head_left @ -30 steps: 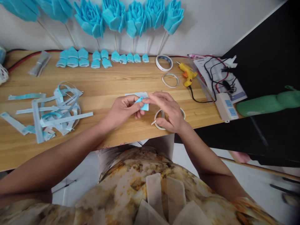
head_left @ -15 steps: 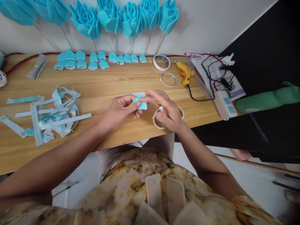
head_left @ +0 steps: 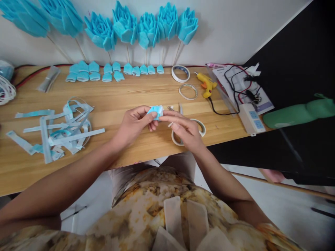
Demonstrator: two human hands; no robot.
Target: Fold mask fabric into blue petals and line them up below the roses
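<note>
Desk [head_left: 131, 90]: wooden. Its front edge runs on your side of the gun [head_left: 208, 85], under your forearms; a part let go too near you could drop off it. Your best room for moving is the bare wood well left of the gun, short of the flowers [head_left: 148, 29] behind.

Strips [head_left: 74, 137]: loose heap, far left of the gun. They limit travel that way and could catch on your fingers.

Left hand [head_left: 136, 121]: left of the gun and nearer you. Its grip is pinched, thumb on top, around the piece.

Right hand [head_left: 187, 130]: slightly left of the gun and nearer you. Fingers extended, tips at the right edge of the piece; whether they press or merely touch cannot be told.

Ring [head_left: 203, 129]: on your side of the gun, partly hidden by your right hand.

Blade [head_left: 180, 108]: apparently metal and pointed, left of the gun and nearer you, just beyond your right fingers. Keep your knuckles off it.

Piece [head_left: 158, 109]: small, blue, folded, left of the gun and nearer you, between your hands. Judged very light, soft and not slippery; unlikely to break, but liable to crease or spring open. Take it flat across the folded layers, close to the fold, and avoid tugging a single corner.
</note>
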